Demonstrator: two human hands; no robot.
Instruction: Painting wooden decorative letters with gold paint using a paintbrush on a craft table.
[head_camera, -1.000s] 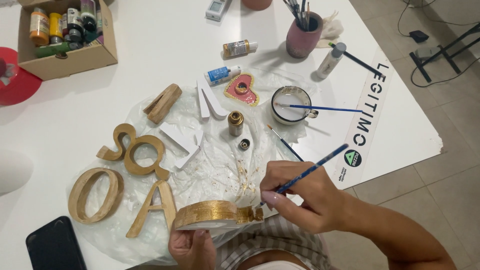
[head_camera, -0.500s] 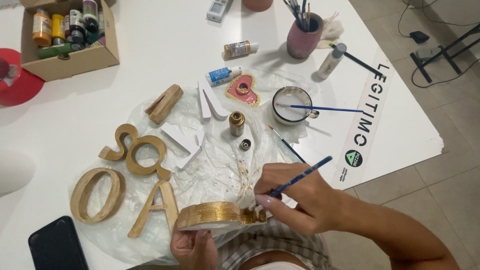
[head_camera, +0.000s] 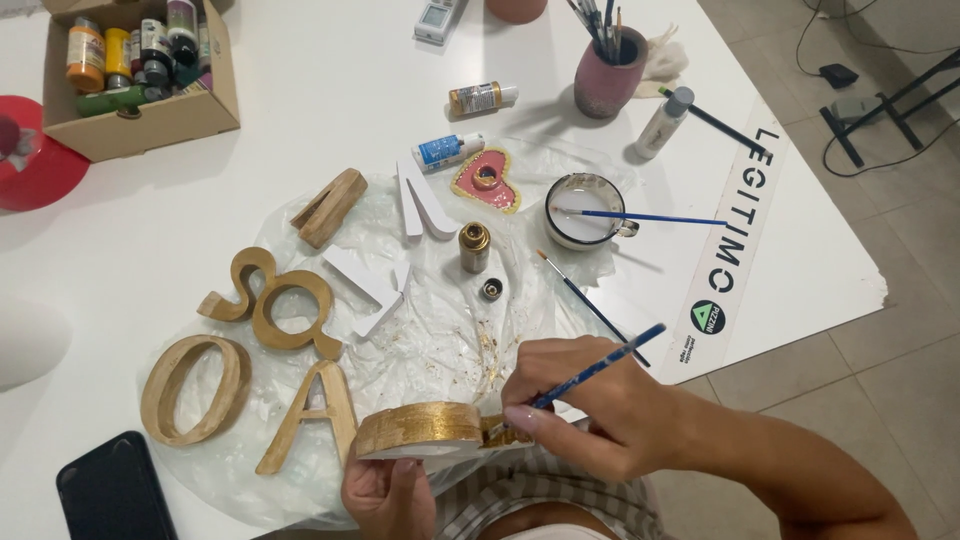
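Note:
My left hand (head_camera: 385, 493) holds a gold-painted curved wooden letter (head_camera: 420, 427) from below, on its edge at the table's near side. My right hand (head_camera: 590, 405) grips a blue-handled paintbrush (head_camera: 598, 366) with its tip against the letter's right end. Several gold-painted wooden letters (head_camera: 265, 310) lie to the left on a clear plastic sheet (head_camera: 440, 340). White unpainted letters (head_camera: 420, 205) lie further back. A small gold paint bottle (head_camera: 474, 246) stands open, its cap (head_camera: 491, 290) beside it.
A cardboard box of paint bottles (head_camera: 150, 120) sits far left. A pink heart dish (head_camera: 486, 180), a cup of water with a brush (head_camera: 585, 212), a pink brush pot (head_camera: 608, 75), loose paint bottles (head_camera: 482, 98), a black phone (head_camera: 110, 490) and a red object (head_camera: 30, 155) surround the sheet.
My right hand with the brush has shifted slightly left along the letter's right end. The left hand keeps hold of the letter.

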